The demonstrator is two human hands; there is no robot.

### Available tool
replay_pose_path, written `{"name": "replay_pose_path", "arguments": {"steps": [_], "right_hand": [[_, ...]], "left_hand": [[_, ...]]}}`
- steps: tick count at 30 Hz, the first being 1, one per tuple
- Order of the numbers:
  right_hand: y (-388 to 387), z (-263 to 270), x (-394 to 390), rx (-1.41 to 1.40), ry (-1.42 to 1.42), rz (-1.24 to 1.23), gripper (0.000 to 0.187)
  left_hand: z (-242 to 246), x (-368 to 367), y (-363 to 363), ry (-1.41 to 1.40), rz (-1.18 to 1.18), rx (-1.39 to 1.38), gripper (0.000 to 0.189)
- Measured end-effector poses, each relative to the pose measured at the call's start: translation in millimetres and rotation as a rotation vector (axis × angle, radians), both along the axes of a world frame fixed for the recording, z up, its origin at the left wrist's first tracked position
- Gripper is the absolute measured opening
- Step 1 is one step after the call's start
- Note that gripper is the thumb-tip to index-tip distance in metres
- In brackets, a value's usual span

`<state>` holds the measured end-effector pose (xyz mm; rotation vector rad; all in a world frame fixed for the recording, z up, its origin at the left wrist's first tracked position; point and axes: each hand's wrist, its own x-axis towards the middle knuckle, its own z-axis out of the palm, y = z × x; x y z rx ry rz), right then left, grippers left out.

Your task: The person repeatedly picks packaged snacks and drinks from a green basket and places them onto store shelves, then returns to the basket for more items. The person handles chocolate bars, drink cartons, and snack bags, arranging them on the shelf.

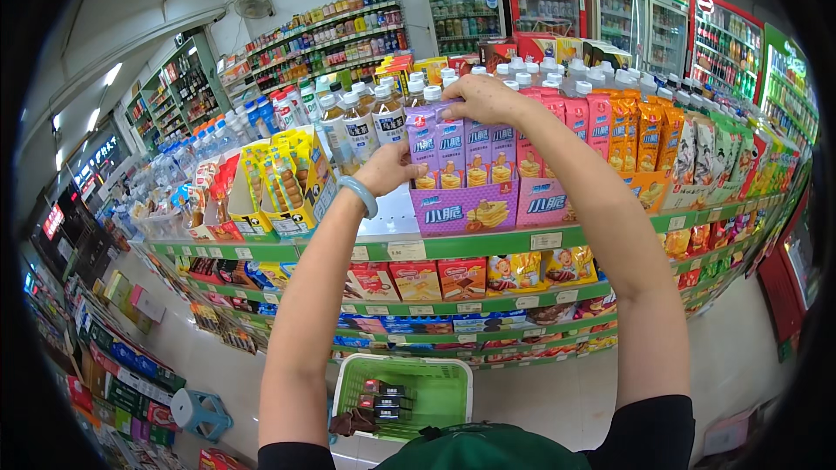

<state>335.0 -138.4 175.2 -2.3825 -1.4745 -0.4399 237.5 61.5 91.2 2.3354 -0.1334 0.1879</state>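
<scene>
My left hand [392, 170], with a pale bangle on the wrist, touches the left edge of the purple snack packets [424, 151] that stand upright in a purple display box [465, 212]. From above, my right hand [473, 99] reaches over the same packets, its fingertips at their tops; whether it grips one cannot be told. Pink packets [576, 127] in a pink box [545, 202] stand directly to the right. Bottled tea [358, 130] stands behind my left hand, and a yellow display box of snacks [294, 176] is to its left.
A green shopping basket [441, 398] holding several small dark boxes sits on the floor below the shelves. The green shelf edge [483, 243] bears price tags. Orange packets [646, 137] stand farther right. A blue and white plastic stool [199, 412] is at lower left.
</scene>
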Motion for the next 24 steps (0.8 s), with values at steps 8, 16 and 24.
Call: {"name": "replay_pose_path", "arguments": {"steps": [8, 16, 24], "right_hand": [[5, -2, -2, -0.009, -0.038, -0.083, 0.026], [12, -4, 0, -0.022, -0.010, -0.153, 0.035], [-8, -9, 1, 0.404, -0.052, 0.127, 0.038]], "left_hand": [[2, -2, -4, -0.083, 0.020, -0.367, 0.034], [0, -3, -2, -0.109, 0.076, -0.230, 0.031], [-4, -8, -12, -0.229, 0.142, -0.395, 0.038]]}}
